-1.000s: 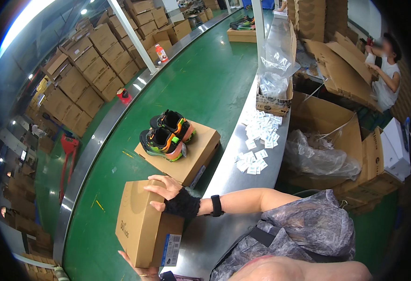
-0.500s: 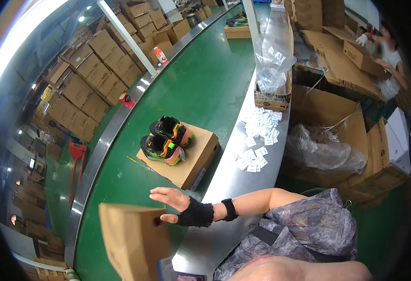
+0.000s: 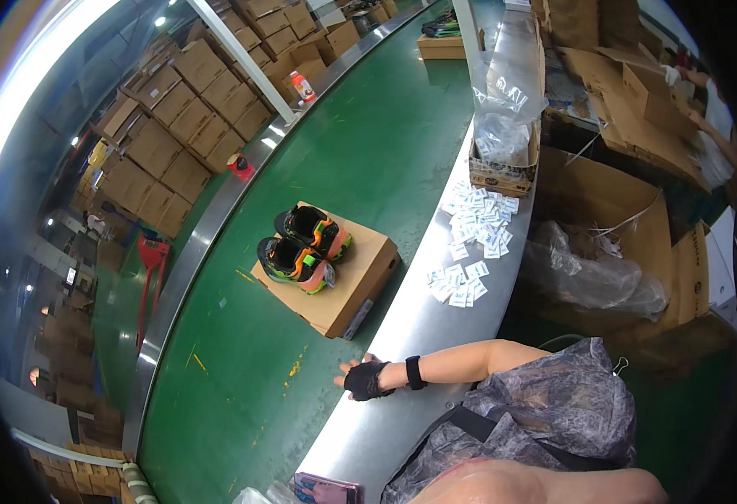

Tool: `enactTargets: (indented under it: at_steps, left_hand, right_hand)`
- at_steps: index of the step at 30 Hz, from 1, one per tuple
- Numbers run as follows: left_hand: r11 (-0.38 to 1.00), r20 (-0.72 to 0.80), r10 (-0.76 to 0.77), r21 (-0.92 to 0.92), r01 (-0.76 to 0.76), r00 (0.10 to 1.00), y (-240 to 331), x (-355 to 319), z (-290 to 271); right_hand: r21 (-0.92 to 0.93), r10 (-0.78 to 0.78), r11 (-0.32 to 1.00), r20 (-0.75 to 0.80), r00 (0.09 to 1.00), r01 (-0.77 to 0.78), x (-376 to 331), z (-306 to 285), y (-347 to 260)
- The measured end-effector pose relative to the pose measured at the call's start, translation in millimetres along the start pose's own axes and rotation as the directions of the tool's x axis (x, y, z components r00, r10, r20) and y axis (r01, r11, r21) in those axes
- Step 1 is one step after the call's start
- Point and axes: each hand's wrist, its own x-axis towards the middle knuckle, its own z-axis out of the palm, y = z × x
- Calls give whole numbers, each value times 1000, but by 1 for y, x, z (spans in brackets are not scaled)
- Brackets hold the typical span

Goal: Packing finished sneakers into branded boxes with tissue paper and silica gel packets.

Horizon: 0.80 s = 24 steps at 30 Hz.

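1. Right hand (image 3: 367,380) in black fingerless glove, fingers spread, grip empty, resting at counter (image 3: 402,420) edge by green conveyor belt (image 3: 242,395).
2. Shoebox (image 3: 343,286) carrying two sneakers (image 3: 301,248) on belt, near the hand, apart.
3. Left hand not visible.

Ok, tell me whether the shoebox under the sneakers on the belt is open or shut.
Shut. The brown shoebox lies flat on the green belt, its top unbroken, and both sneakers stand upright on it.

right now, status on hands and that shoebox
Right hand open, gloved, resting at the belt edge. Left hand not in view. Shoebox on the belt ahead, pair of shoes on top. Nothing between hand and box.
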Motion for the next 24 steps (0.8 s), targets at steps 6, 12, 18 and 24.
enactTargets:
  at_steps: [6,12,18,24]
  left_hand:
    - [963,7,101,251,-99,995,-14,-34,6]
    - [768,229,353,482,-421,907,-18,-94,48]
    - [757,709,151,365,-542,689,35,-145,91]
    - [833,686,50,372,-409,726,55,-161,111]
  right_hand:
    - [-213,-143,966,40,989,148,32,60,38]
    - [-260,-52,964,13,999,54,-17,23,3]
    - [-224,-121,965,72,990,134,-53,36,-13]
    - [-259,-50,964,35,998,57,-87,43,-7]
